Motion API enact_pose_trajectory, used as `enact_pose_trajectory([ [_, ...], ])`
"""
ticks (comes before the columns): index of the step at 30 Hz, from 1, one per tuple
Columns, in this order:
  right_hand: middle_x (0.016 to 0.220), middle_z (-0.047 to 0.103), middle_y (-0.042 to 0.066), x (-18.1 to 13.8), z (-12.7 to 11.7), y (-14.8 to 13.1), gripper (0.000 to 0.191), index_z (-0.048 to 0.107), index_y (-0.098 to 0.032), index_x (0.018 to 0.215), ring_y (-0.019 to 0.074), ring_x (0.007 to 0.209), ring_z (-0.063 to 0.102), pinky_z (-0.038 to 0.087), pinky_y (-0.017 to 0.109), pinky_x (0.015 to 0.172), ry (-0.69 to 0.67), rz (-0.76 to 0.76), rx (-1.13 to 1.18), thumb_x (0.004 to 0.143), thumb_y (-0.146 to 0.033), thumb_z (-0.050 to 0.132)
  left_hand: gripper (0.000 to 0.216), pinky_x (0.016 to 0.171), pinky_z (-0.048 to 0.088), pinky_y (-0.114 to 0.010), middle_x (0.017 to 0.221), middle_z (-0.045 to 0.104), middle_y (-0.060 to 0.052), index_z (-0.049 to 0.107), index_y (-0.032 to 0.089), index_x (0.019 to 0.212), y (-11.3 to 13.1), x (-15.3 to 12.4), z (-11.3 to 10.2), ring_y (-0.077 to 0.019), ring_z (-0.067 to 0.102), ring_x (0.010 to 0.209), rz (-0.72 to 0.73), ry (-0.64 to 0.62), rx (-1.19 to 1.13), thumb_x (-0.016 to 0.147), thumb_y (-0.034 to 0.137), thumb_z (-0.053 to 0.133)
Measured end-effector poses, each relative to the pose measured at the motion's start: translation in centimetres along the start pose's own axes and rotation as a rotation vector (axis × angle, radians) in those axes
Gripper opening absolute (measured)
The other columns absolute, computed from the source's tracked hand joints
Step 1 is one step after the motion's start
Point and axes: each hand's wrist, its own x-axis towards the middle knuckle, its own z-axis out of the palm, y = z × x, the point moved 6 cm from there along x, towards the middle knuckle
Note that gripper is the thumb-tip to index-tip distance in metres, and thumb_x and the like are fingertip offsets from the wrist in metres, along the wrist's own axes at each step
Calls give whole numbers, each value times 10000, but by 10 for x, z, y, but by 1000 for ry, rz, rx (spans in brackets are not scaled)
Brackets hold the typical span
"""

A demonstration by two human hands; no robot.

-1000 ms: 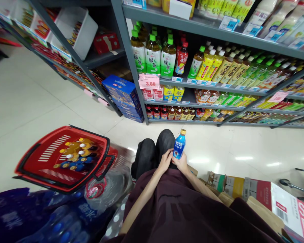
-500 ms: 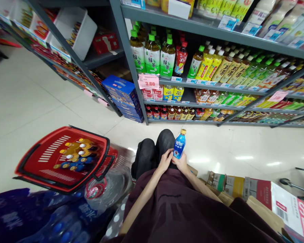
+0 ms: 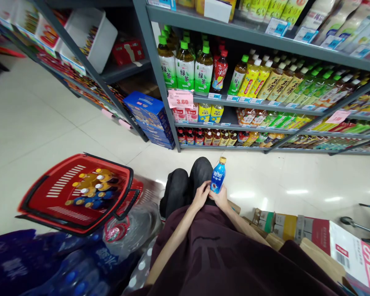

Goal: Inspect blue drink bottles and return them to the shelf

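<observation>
A blue drink bottle (image 3: pixel 218 177) with a gold cap stands nearly upright above my lap, its label facing me. My right hand (image 3: pixel 221 198) is closed round its lower part. On the bottle's left side my left hand (image 3: pixel 201 195) has its fingers curled against the base, closed on it too; some fingertips are hidden. To my left on the floor sits a red shopping basket (image 3: pixel 57 207) with black handles. Several bottles (image 3: pixel 94 187) with yellow, white and gold caps lie inside it.
Grey shelving (image 3: pixel 249 105) full of drink bottles stands in front. Blue boxes (image 3: pixel 148 115) are stacked at its left end. Wrapped bottle packs (image 3: pixel 70 267) lie at lower left; cartons (image 3: pixel 320 236) stand at right, by a metal rod (image 3: pixel 357 226).
</observation>
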Motion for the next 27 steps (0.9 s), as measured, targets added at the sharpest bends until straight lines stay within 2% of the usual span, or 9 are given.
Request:
enact_pose_trajectory([
  [3,736,695,9,0,-3,-3,433,598,-187,954,177,619,624,523,291,573,-3,25,-2,665,-448,787,469,1027,491,-379,1252,699,-102,637,177,1263,1,-1,-1,-261,651,1153,-16,5,-3,974,511,478],
  [5,721,688,10,-3,-7,-7,406,601,-189,908,178,620,620,531,300,589,-60,19,26,664,-455,785,487,1026,494,-379,1250,701,-95,638,189,1264,1,-3,-3,-263,647,1161,-26,-1,-14,968,543,483],
  [8,746,700,29,-16,-7,-14,376,624,-185,866,190,649,644,558,327,648,-287,-1,136,680,-474,776,526,1069,470,-398,1284,685,-103,633,196,1283,4,-5,-3,-274,621,1212,-23,-41,-76,954,584,498],
  [10,789,718,50,-30,-5,-16,396,641,-180,909,207,679,673,572,347,674,-432,28,239,695,-486,772,582,1096,452,-414,1323,662,-123,618,190,1314,5,-7,0,-286,598,1250,-26,-76,-185,935,620,514],
  [12,796,723,63,-42,-5,-14,437,638,-174,971,219,679,688,578,358,666,-486,90,335,703,-490,778,671,1065,477,-427,1352,639,-149,573,182,1372,4,-8,6,-304,599,1249,-71,-109,-360,918,670,501],
  [15,756,712,53,-52,-5,-7,490,615,-175,1026,217,635,685,580,364,642,-424,176,393,698,-490,800,742,987,524,-423,1352,636,-163,511,185,1438,0,-10,19,-313,635,1189,-178,-159,-555,890,685,539],
  [18,749,706,38,-52,-3,-2,499,611,-185,1055,215,623,683,589,374,646,-365,216,391,720,-514,780,686,989,520,-412,1302,671,-135,553,198,1407,-5,-12,27,-292,658,1134,-237,-192,-498,862,602,653],
  [23,826,718,49,-36,-5,-2,377,650,-176,938,211,706,677,580,353,722,-218,129,267,781,-512,719,658,1001,516,-396,1256,694,-114,627,191,1319,-16,-8,24,-284,652,1128,-247,-165,-369,823,619,683],
  [27,848,725,54,-29,-2,-4,358,677,-162,967,211,737,668,560,331,732,-183,80,155,817,-486,697,669,968,530,-383,1213,711,-119,651,173,1270,-23,-5,20,-281,672,1080,-289,-99,-431,783,629,709],
])
